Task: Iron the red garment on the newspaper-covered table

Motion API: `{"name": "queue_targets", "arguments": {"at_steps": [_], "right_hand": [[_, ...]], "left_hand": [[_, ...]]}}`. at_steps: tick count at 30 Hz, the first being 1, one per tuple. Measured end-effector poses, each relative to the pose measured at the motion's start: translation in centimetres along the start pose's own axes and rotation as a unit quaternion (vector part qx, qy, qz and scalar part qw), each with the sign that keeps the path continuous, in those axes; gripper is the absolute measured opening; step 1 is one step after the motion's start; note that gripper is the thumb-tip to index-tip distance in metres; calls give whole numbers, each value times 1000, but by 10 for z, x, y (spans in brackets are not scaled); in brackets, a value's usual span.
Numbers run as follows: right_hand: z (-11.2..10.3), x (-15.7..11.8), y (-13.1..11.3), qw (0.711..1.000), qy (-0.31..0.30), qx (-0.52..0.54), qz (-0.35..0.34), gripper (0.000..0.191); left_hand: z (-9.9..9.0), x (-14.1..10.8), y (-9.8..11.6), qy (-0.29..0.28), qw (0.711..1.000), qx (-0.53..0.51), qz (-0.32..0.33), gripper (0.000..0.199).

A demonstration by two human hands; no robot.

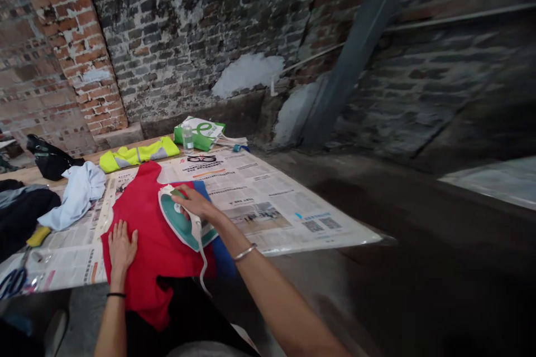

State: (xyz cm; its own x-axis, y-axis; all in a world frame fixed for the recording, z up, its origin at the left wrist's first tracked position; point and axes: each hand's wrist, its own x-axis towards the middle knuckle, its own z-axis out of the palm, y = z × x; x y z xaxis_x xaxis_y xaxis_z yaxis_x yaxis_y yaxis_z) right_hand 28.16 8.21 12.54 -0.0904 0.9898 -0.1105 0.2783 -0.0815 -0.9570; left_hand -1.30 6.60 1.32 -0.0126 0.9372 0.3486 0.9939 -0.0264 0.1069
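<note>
**A:** Starting closest to you: the red cloth [146, 206] spills over the table's near edge toward your lap, and the white cord [204, 268] drops off that same edge, right by your right forearm. I'd watch that, since a snag there could tug things crooked.

**B:** Yep, leave the cord some slack. Your left hand [121, 248] is released, palm down on the cloth with the fingers a bit spread. Nice anchor imo, just press lightly so you don't push in a crease, and mind the gap to the hot edge.

**A:** And your right hand [195, 203] is wrapped around the handle of the teal-and-white iron [171, 212], which sits over the red cloth near the blue cloth [201, 187]. Can't tell if the whole sole is touching, your arm's partly in the way.

**B:** Slow, even glides, I'd say, and go easy where red meets blue, layers might bunch there. The newspaper sheets [301, 201] underneath could slide too, so don't shove.

**A:** Further off you've got a pale cloth [84, 192] to the left, then black-framed glasses [201, 159], a hi-vis yellow cloth [140, 155] and a green-and-white bag [207, 128], with the brick wall [188, 39] behind. None of that touches the iron.
</note>
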Motion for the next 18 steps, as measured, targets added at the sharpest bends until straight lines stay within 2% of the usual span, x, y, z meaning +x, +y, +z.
{"name": "queue_targets", "arguments": {"at_steps": [4, 8, 12, 18], "right_hand": [[-1, -24, 0, 1000, -24, 15, -7, 43], [-1, -28, -4, 999, -34, 21, 3, 45], [1, -12, -9, 999, -4, 35, 17, 48], [7, 34, -12, 995, 86, 18, 39, 47]], "left_hand": [[1, 1, -1, -8, 1000, -8, -3, 61], [1, 2, -2, -12, 1000, -8, -6, 60], [1, 3, -2, -11, 1000, -7, -6, 62], [2, 4, -4, -2, 1000, -9, 1, 60]]}}
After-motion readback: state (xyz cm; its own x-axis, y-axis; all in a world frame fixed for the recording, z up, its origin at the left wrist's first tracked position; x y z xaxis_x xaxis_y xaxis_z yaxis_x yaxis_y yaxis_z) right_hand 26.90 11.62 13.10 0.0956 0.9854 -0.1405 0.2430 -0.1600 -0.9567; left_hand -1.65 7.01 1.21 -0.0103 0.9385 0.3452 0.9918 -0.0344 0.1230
